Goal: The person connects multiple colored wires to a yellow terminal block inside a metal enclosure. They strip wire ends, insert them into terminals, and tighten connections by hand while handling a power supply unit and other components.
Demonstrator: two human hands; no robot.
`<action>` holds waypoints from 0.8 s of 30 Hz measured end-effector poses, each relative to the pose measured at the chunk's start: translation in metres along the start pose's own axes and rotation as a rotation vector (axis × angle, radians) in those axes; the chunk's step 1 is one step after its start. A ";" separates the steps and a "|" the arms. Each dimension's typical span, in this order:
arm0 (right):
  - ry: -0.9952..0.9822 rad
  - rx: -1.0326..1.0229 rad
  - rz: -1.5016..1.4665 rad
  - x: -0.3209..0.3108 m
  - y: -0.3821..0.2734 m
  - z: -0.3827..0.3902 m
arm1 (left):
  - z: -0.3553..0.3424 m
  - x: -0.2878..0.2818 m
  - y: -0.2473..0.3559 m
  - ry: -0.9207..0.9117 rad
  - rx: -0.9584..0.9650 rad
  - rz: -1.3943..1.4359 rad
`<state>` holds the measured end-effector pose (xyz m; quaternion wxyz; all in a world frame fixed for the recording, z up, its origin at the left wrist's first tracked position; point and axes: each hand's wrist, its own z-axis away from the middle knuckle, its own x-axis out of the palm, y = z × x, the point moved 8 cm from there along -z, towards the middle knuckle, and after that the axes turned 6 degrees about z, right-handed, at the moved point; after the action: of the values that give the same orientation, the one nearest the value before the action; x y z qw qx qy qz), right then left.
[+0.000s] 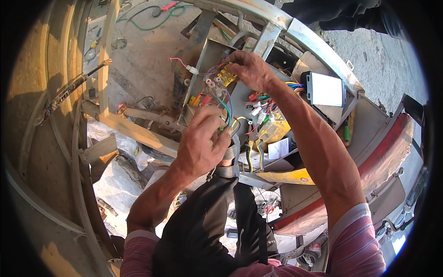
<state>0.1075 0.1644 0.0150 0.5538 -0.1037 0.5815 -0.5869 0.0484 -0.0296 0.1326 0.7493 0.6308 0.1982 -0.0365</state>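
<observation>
My right hand [253, 70] reaches over a grey metal compartment [210, 51] in the vehicle frame. Its fingers are closed at a yellow terminal block [226, 77] that has wires around it. Closer to me, my left hand [203, 141] is curled, thumb and fingertips together at the lower ends of blue and green wires [229, 108]. Ring-shaped terminals [211, 83] lie between the two hands. A white plug connector [192, 69] with a pink wire sticks out to the left. Beneath my right forearm is a bundle of coloured wires with white connectors [257, 111].
A silver control box [325, 89] sits to the right, wired on its left side. Pliers [254, 154] with yellow-and-black handles lie near a small white card [278, 148] and a yellow bag [276, 129]. Metal frame bars [138, 136] run at left. Another person's dark clothing [341, 16] shows at top right.
</observation>
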 end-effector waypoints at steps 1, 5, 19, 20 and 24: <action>-0.004 0.003 -0.035 0.001 0.000 0.000 | -0.002 0.000 -0.001 -0.008 0.001 -0.028; -0.016 0.002 -0.049 0.002 0.001 0.000 | -0.010 0.001 -0.002 -0.055 -0.002 -0.111; -0.053 0.013 -0.078 0.003 0.001 -0.001 | -0.005 -0.001 -0.029 0.109 -0.249 0.471; -0.057 0.014 -0.066 0.002 0.000 -0.001 | -0.006 -0.001 -0.028 0.093 -0.233 0.442; -0.052 0.012 -0.056 0.001 0.000 0.000 | -0.006 -0.001 -0.026 0.089 -0.268 0.335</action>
<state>0.1069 0.1639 0.0141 0.5528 -0.1316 0.5602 -0.6028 0.0380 -0.0294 0.1083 0.8125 0.5506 0.1266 0.1433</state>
